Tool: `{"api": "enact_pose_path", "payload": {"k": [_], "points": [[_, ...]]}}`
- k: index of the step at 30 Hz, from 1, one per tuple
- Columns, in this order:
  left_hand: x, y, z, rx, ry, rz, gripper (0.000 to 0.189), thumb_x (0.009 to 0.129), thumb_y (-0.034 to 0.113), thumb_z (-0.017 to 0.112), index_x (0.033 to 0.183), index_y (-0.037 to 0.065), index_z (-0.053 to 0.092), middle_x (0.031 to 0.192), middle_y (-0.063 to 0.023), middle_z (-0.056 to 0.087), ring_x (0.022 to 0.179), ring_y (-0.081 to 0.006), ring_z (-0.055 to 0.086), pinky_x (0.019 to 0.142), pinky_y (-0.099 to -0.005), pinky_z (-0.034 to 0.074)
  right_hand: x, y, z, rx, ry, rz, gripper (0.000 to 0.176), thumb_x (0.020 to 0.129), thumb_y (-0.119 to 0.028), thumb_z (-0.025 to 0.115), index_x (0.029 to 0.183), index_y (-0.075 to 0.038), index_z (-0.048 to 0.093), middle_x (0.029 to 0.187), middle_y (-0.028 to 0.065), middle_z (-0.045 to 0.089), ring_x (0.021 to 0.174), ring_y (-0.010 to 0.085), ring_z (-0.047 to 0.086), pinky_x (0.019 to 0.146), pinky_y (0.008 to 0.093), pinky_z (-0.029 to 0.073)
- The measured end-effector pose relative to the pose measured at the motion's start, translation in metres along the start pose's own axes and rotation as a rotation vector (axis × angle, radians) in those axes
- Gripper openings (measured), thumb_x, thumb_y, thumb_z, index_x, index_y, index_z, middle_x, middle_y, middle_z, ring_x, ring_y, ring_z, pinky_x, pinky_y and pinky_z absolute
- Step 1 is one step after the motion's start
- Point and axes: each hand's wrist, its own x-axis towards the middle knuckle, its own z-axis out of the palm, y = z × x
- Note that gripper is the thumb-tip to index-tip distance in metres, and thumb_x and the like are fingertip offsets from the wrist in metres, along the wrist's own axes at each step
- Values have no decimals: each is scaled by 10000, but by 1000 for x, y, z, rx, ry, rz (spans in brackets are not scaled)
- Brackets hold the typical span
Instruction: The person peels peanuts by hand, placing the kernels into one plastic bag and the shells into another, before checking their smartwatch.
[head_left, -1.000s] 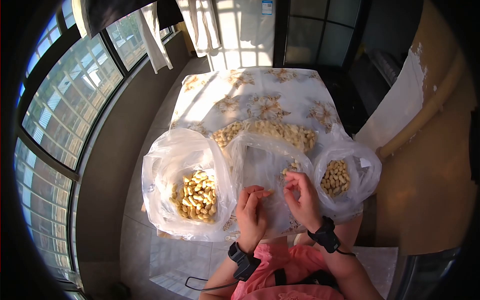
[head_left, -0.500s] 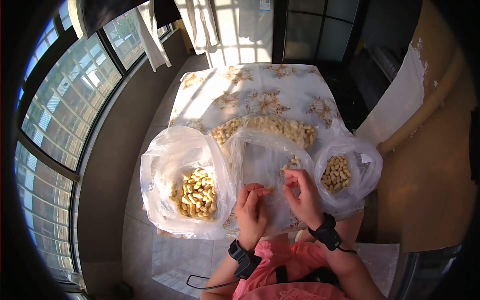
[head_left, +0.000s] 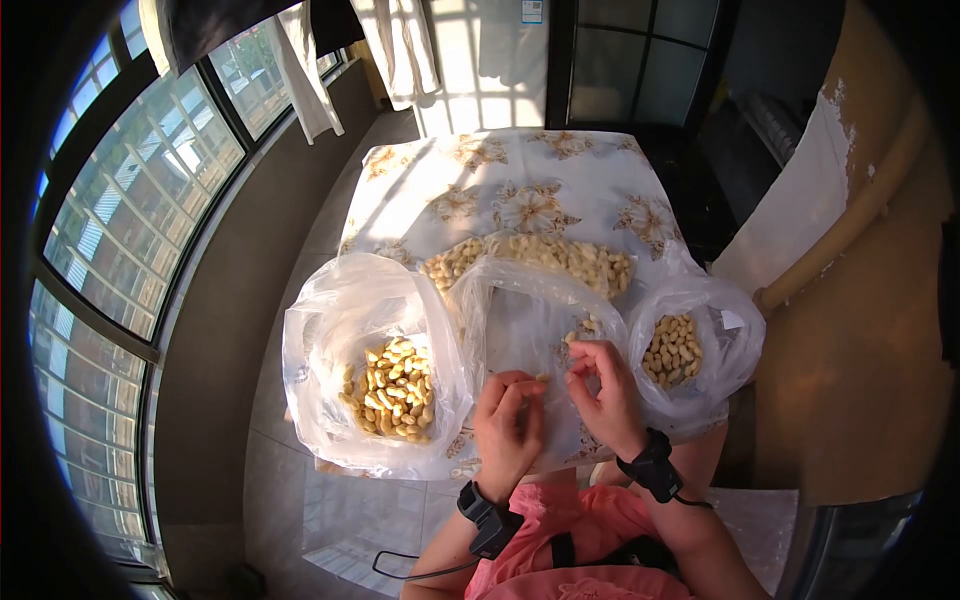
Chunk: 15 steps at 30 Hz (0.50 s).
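My left hand (head_left: 506,432) is closed in a pinch over the near side of the table, with a small peanut (head_left: 541,377) at its fingertips. Beside it, my right hand (head_left: 612,398) pinches another peanut (head_left: 571,338) between thumb and forefinger. Both hands are over a clear plastic bag (head_left: 520,300) lying flat, with a few loose peanuts (head_left: 588,323) just beyond my right fingers. On the left stands an open plastic bag (head_left: 312,345) with many peanuts (head_left: 395,390) in it. A smaller open bag (head_left: 738,345) on the right holds peanuts (head_left: 672,350) too.
A long heap of peanuts (head_left: 570,258) lies in the clear bag's far end. The table wears a flowered cloth (head_left: 410,205). Barred windows (head_left: 130,200) line the left, and a brown board (head_left: 850,390) stands at the right. A cable (head_left: 390,570) trails from my left wrist device.
The fingers of my left hand have shifted slightly, and the peanut at their tips shows a little more. My right hand stays almost in place.
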Motion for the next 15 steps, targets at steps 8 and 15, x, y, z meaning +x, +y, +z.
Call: {"api": "enact_pose_path", "payload": {"k": [8, 15], "points": [[-1, -2, 1, 16, -14, 12, 127, 834, -64, 665, 919, 31, 672, 980, -106, 638, 878, -256, 653, 762, -323, 514, 0, 0, 0, -19, 4, -2, 366, 862, 66, 634, 1214, 5, 555, 1081, 116, 610, 824, 169, 649, 756, 303, 523], [-1, -2, 0, 13, -25, 19, 146, 798, -56, 679, 909, 38, 675, 986, -99, 639, 886, -254, 651, 767, -325, 512, 0, -1, -1, -9, 0, -2, 404, 838, 66, 624, 1228, 0, 544, 1050, 131, 589, 815, 213, 641, 779, 339, 519]]}}
